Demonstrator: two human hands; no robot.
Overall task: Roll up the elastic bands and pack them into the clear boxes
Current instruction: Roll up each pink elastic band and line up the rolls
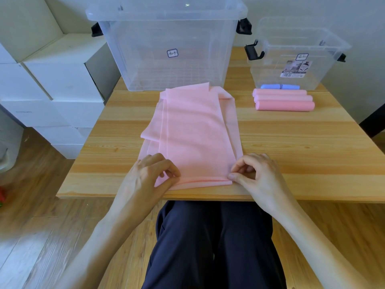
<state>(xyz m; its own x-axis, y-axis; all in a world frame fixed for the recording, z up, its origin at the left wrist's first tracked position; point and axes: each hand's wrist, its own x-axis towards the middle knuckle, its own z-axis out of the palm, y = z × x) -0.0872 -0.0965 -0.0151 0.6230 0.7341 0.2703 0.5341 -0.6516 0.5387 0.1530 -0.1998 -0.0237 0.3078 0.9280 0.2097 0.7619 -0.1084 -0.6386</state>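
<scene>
The person's lap in dark navy trousers (212, 243) sits nearest, tucked under the near edge of a pale wooden worktop (291, 142). At the back of that worktop stands a large clear box (166, 44) with black latches and its lid on, a small stamped label on its front wall. To its right stands a smaller clear box (295, 55), also with black latches, carrying a printed barcode sticker. A long pink elastic band (193, 130) lies flat down the middle of the worktop, folded over on itself in layers, its far end touching the base of the large box and its near end turned over into a low first roll close to the worktop's edge. The left hand (154, 174) pinches the left end of that rolled edge between thumb and curled fingers. The right hand (254, 174) pinches the right end the same way, thumb pressed against the fold. Three rolled pink bands (284, 100) lie side by side, touching, in front of the smaller box. A rolled blue band (280, 86) lies just behind them, against the box wall.
</scene>
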